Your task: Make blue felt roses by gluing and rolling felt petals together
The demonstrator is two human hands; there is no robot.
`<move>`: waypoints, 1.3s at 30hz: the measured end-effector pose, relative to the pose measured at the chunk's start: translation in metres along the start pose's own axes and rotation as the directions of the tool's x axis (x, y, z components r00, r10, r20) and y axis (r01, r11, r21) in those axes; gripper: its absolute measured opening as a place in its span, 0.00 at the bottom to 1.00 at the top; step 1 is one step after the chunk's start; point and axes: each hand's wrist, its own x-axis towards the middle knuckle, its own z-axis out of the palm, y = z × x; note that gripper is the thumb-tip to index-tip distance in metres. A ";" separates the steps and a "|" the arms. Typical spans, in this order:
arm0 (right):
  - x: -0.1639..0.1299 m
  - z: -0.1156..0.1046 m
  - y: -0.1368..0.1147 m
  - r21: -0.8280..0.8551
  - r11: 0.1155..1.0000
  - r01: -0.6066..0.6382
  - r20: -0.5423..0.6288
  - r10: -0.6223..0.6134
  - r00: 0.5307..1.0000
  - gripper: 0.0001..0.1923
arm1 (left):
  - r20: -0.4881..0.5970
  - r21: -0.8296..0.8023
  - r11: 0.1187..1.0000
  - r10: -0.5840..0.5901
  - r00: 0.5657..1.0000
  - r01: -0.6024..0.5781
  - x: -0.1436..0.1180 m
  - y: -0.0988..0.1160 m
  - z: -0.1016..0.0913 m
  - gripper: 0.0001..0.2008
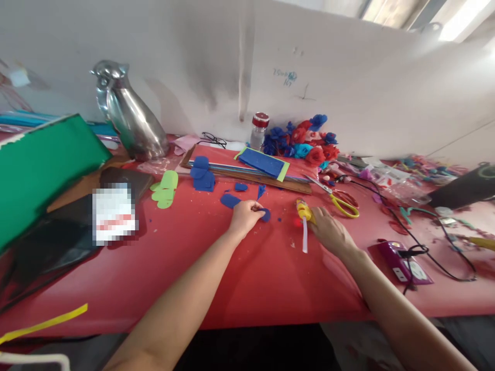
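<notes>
My left hand (246,216) is closed in a pinch on a small blue petal-shaped piece (265,215), held low over the red table. Beside that hand lies a longer blue rounded piece (230,200). My right hand (328,229) has its fingers around a yellow glue gun (303,210), and a whitish glue stick (305,236) sticks out of its back end. A red glow shows on the gun's side. Small blue scraps (241,187) lie just beyond my left hand, with a stack of blue cut pieces (202,175) farther left.
Green cut pieces (165,188) lie at left, near a metal jug (133,118). Scissors (340,201) rest right of the glue gun. Paper flowers (305,139) and a red-lidded jar (259,130) stand behind a stack of sheets. Cables run from a purple power box (404,263).
</notes>
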 end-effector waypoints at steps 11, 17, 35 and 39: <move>0.031 -0.031 -0.048 0.296 0.910 0.289 -0.258 -0.215 0.942 0.19 | -0.016 -0.127 0.960 0.248 0.969 -0.248 -0.005 0.022 -0.022 0.11; 0.056 -0.065 -0.100 0.435 0.866 0.246 0.063 -0.302 0.951 0.11 | 0.038 -0.086 0.951 0.302 0.952 -0.298 -0.016 0.031 -0.021 0.16; 0.052 -0.055 -0.113 0.963 0.082 0.256 -0.266 0.427 0.864 0.15 | -0.086 -0.443 0.837 0.318 0.944 -0.322 -0.008 0.028 -0.027 0.18; 0.050 -0.021 -0.125 0.983 -0.077 0.164 -0.114 0.439 0.891 0.16 | -0.095 -0.464 0.852 0.222 0.970 -0.241 -0.006 0.014 -0.026 0.16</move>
